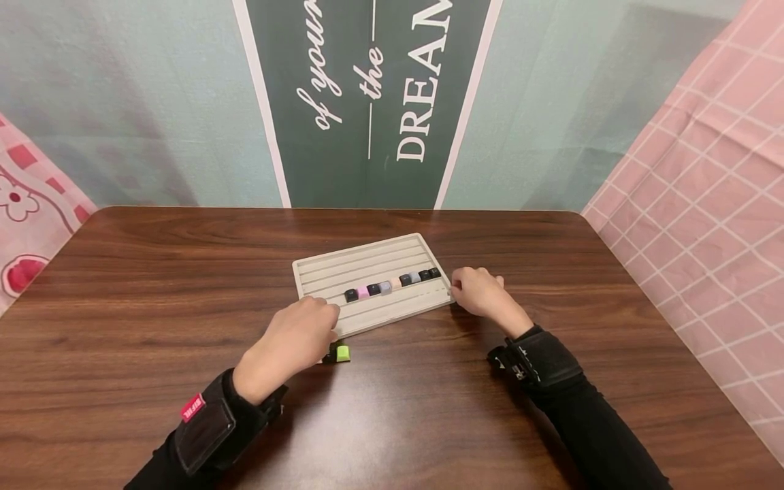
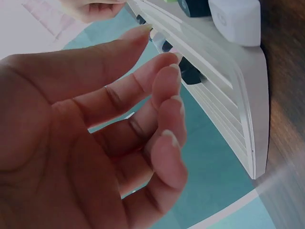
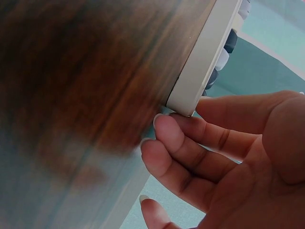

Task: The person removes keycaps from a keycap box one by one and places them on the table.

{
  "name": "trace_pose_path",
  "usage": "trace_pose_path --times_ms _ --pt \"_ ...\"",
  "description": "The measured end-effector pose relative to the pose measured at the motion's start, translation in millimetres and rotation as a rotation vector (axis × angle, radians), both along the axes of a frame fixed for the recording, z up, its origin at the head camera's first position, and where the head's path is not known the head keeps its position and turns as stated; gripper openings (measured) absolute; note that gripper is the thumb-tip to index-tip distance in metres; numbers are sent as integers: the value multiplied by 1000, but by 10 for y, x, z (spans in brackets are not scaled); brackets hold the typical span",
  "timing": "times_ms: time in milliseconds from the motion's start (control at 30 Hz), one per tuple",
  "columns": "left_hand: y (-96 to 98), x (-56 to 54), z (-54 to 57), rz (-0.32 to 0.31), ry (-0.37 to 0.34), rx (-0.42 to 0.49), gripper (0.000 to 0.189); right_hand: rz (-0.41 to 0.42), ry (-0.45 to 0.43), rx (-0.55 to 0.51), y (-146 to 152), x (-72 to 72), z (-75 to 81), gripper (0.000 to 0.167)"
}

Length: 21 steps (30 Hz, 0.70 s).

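A cream slotted tray lies at a slant on the table. One of its slots holds a row of keycaps in black, pink, grey and cream. At the tray's near right corner my right hand pinches the edge between thumb and fingers; the right wrist view shows the thumb on top of the tray corner. My left hand hovers by the tray's left end, fingers loosely curled with nothing between them. Partly hidden under it are a lime keycap and a black one. A white keycap shows in the left wrist view.
The brown wooden table extends around the tray on all sides. Behind it hangs a teal cloth with a dark lettered panel. A pink checked cloth borders the right side, and a patterned pink cloth the left.
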<state>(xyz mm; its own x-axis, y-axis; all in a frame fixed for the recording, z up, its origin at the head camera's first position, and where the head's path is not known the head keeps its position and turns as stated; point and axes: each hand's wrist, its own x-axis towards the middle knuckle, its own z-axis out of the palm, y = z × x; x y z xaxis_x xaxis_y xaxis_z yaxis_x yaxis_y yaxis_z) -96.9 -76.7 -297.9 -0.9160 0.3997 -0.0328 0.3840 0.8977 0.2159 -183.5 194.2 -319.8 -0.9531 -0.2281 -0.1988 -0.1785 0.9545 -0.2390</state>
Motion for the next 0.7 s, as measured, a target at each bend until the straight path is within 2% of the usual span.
trace_pose_path --times_ms 133,367,533,700 --pt "-21 -28 16 20 -10 8 25 -1 1 -1 -6 3 4 19" --pt "-58 -81 60 63 -75 23 26 -2 -2 -2 -6 -1 8 19" --pt "-88 -121 91 81 -55 16 23 -3 0 -1 -14 -1 9 19" --pt "-87 -181 100 87 -65 10 26 1 1 -4 -13 6 9 20"
